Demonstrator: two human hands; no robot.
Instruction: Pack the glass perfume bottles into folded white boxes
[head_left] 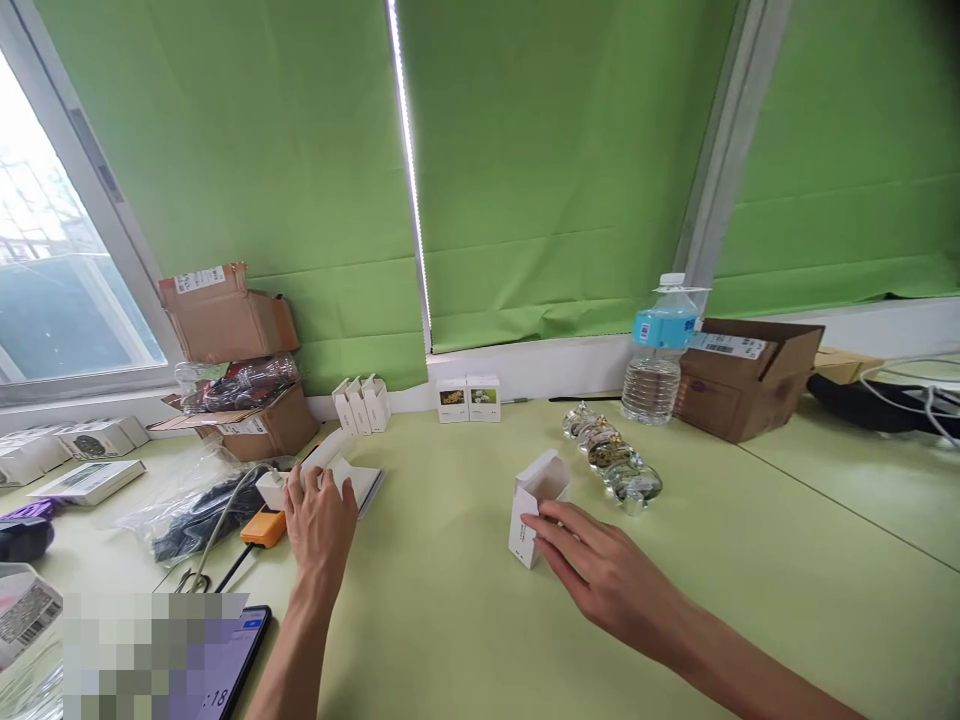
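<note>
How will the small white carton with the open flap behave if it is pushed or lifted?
The small white carton is probably very light: thin card, flap open. Standing on a narrow base, it may tip if the right hand, touching its side, pushes high. Its walls likely dent under a firm squeeze.

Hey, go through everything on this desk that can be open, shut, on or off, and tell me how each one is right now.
Small white box: upright, top flap open, right hand touching its side.
Flat white box: left hand resting on it, fingers spread.
Water bottle: upright, capped.
Brown carton: flaps open.
Phone: screen lit.
Green blinds: drawn down.
Three white boxes: closed, standing by the wall.
</note>
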